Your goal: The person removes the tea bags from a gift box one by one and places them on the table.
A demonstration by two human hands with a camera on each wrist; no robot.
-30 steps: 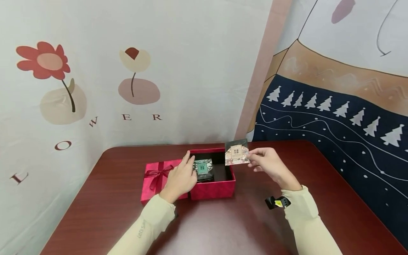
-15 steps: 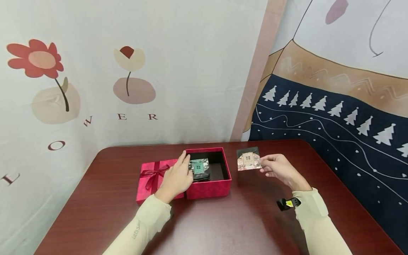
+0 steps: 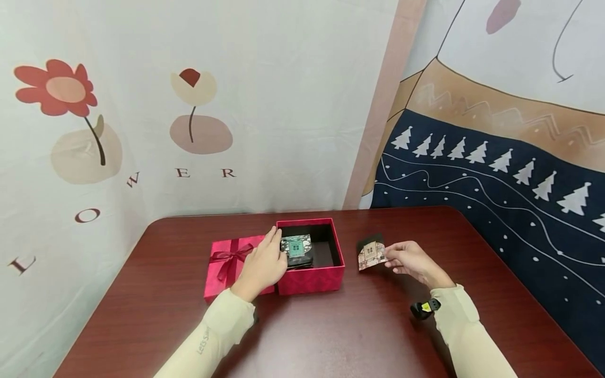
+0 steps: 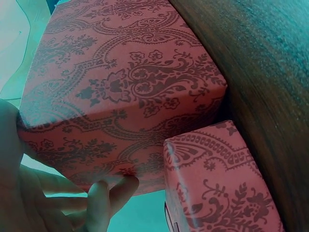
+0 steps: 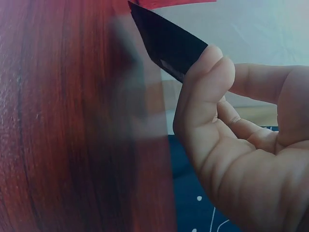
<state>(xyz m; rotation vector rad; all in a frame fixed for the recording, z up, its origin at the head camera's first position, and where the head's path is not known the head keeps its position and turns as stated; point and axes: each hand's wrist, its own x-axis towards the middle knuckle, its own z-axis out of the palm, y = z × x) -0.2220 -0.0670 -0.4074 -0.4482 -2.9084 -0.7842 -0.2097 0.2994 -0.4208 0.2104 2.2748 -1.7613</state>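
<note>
My right hand [image 3: 413,261] pinches one corner of a flat square packet [image 3: 371,254], floral with a beige label, over the table right of the box. In the right wrist view the packet [image 5: 169,41] shows its dark side, held between thumb and finger. My left hand [image 3: 262,266] grips the left wall of an open red gift box [image 3: 309,281]. The left wrist view shows fingers [image 4: 99,203] against that patterned wall. Inside the box, at the left, lies a small stack of dark packets, the top packet [image 3: 296,248] bearing a green label.
The box's pink-red lid [image 3: 224,262] with a ribbon bow lies left of the box, partly under my left forearm. Both sit on a dark red wooden table [image 3: 331,331]. A printed cloth [image 3: 283,105] hangs behind the table's back edge.
My right hand has carried the packet from over the box's right side rightward and then down toward the table, tilting it. My left hand stays at the box.
</note>
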